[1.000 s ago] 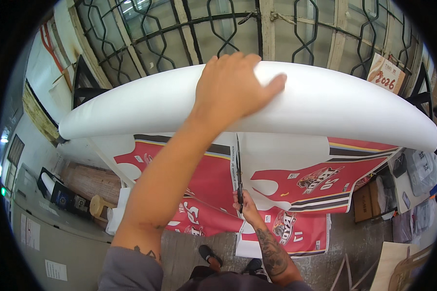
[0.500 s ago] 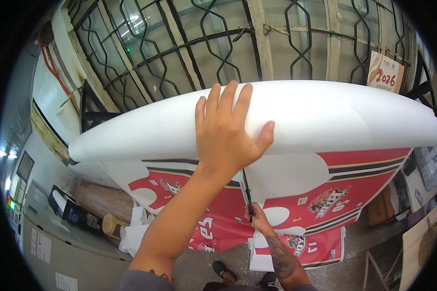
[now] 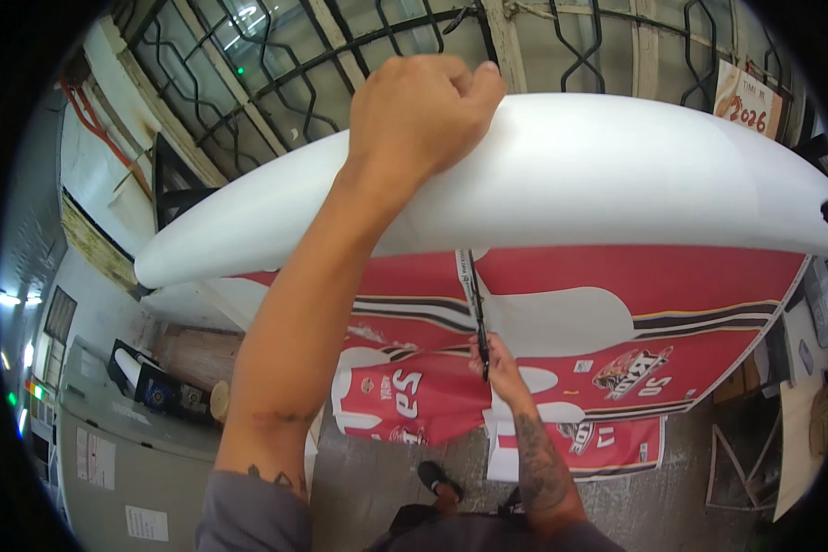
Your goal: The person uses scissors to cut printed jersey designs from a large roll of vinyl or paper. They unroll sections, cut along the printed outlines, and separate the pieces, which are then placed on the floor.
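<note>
A large white roll spans the view, with printed red, white and striped sheet hanging down from it. My left hand is on top of the roll, fingers bent over its far side and thumb beside them; the fingertips are hidden. Lower down, my right hand grips black scissors, their blades pointing up along a cut in the sheet toward the roll. Left of the scissors, a separated part of the sheet hangs lower than the right part.
Barred windows stand behind the roll, with a calendar at the right. A grey cabinet is at the left, and a metal frame at the lower right. Another printed piece hangs low near the floor.
My left hand has gone from flat with spread fingers to curled over the roll's top, moving up and away. More red print shows below the roll. My right hand and scissors are slightly higher.
</note>
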The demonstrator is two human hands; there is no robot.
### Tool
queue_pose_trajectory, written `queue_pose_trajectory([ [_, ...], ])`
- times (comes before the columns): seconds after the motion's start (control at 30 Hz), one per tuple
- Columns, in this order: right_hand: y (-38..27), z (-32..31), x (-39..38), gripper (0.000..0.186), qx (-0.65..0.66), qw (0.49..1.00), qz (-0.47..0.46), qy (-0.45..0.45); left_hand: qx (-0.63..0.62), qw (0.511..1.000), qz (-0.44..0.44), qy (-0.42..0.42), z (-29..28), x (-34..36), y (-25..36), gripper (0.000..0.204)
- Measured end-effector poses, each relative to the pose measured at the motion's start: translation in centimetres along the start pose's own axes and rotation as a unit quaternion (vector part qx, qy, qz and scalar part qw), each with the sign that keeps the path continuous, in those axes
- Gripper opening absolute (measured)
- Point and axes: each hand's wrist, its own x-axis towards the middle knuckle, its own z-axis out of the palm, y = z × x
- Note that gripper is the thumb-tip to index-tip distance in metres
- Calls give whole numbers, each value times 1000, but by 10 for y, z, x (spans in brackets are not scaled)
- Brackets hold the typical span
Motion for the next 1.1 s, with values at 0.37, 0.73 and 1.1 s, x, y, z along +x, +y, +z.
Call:
queue_pose_trajectory([
  [0.37, -13, 6, 11, 35, 8, 999, -27, -45, 128, 889, 190, 396, 74, -84, -20, 68],
  [0.73, -4, 5, -6, 42, -34, 999, 29, -17, 26, 998, -14, 64, 2, -12, 6, 47],
  [1.1, 10, -14, 23, 49, -40, 999, -9, 3, 194, 913, 194, 302, 76, -78, -16, 76],
])
